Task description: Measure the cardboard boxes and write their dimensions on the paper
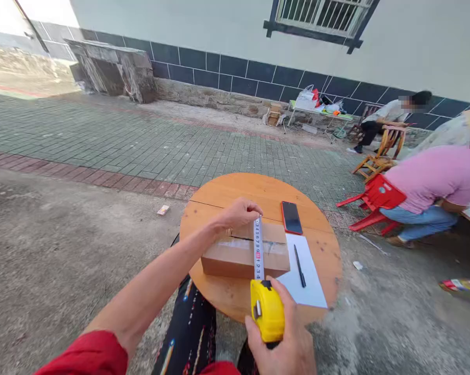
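Observation:
In the head view, a brown cardboard box (235,260) with clear tape along its top lies on a round wooden table (250,187). My right hand (293,338) is wrapped round a yellow tape measure (272,310) just in front of the box. Its white blade (258,250) stretches across the box top to the far edge. There my left hand (240,212) pinches the blade's end. Beside the box lie a sheet of white paper (311,284), a black pen (299,265) on the paper, and a phone (292,217) with a red edge.
On the right, a person in a pink top (438,174) sits on a red plastic chair (383,192). Further back, another person (389,114) sits near a wooden chair (389,148). A low table (346,116) with bags stands by the wall. Small litter (163,210) lies on the ground.

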`<action>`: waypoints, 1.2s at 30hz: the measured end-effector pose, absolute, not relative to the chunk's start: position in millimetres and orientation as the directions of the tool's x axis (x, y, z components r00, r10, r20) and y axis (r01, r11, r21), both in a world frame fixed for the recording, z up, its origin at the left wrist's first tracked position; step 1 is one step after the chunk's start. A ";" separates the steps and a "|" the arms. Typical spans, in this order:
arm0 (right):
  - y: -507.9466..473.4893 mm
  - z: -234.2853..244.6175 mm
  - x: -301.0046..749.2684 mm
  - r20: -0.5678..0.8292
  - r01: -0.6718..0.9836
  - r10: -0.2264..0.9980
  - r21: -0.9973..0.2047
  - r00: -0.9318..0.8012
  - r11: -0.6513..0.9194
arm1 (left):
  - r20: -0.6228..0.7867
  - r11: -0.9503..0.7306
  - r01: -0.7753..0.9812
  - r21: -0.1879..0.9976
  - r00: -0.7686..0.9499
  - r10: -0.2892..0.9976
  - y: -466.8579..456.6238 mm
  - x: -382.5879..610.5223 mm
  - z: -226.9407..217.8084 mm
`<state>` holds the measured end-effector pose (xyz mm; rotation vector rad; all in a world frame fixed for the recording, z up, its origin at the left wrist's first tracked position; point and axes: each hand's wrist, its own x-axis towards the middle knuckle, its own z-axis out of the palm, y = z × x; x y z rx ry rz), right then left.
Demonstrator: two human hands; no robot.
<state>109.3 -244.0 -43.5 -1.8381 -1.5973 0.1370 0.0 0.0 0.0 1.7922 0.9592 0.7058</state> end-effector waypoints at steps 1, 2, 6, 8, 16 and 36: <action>-244.8 -42.3 111.2 0.374 0.832 0.892 -0.555 0.255 -0.005 | 0.073 -0.260 0.292 0.921 0.525 0.848 -1.8 -4.1 7.1; -245.6 -41.2 113.3 0.394 0.828 0.879 -0.561 0.270 -0.003 | 0.092 -0.272 0.280 0.921 0.522 0.848 -4.3 -8.2 14.1; -248.2 -39.1 127.3 0.435 0.792 0.840 -0.611 0.324 0.011 | 0.134 -0.259 0.205 0.944 0.482 0.866 -32.3 -24.6 39.9; -249.5 -39.8 137.8 0.422 0.762 0.846 -0.647 0.327 0.028 | 0.122 -0.212 0.154 0.965 0.453 0.883 -58.2 -32.5 45.8; -253.8 -55.8 177.7 0.446 0.676 0.894 -0.668 0.030 0.310 | -0.053 0.025 0.101 0.995 0.284 0.957 -168.4 -50.2 -20.7; -262.7 -96.5 189.7 0.063 0.483 0.996 -0.875 0.065 0.024 | 0.375 -0.270 0.474 0.838 -0.141 0.916 -194.2 -70.0 -91.9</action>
